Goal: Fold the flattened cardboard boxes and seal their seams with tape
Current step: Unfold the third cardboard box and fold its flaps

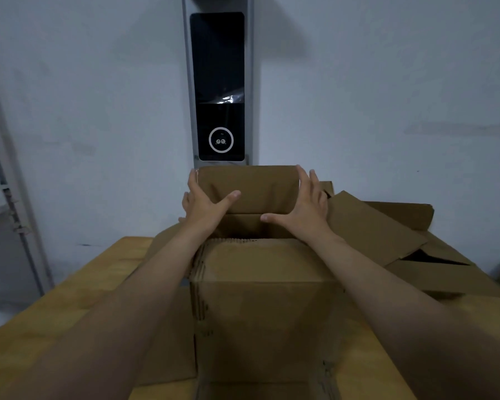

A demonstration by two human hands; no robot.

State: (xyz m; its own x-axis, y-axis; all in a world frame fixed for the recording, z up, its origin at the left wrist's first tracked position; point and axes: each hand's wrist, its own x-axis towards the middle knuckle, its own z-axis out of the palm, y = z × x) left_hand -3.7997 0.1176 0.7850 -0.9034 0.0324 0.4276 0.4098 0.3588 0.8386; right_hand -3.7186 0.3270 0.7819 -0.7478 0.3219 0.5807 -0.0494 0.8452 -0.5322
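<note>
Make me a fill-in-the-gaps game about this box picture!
1. The left hand and the right hand both touch the far ____ of the box.
2. The box stands on a ____ table.
3. The pile of flattened cardboard lies to the box's ____.
Missing words: flap; wooden; right.

A pale grey wall (387,82) is sitting in dim light behind the wooden tabletop (70,298), a grey post (217,2) bearing a dark screen (218,67) is rising beyond its far edge, and a metal rack (9,203) is standing off its left edge.
</note>
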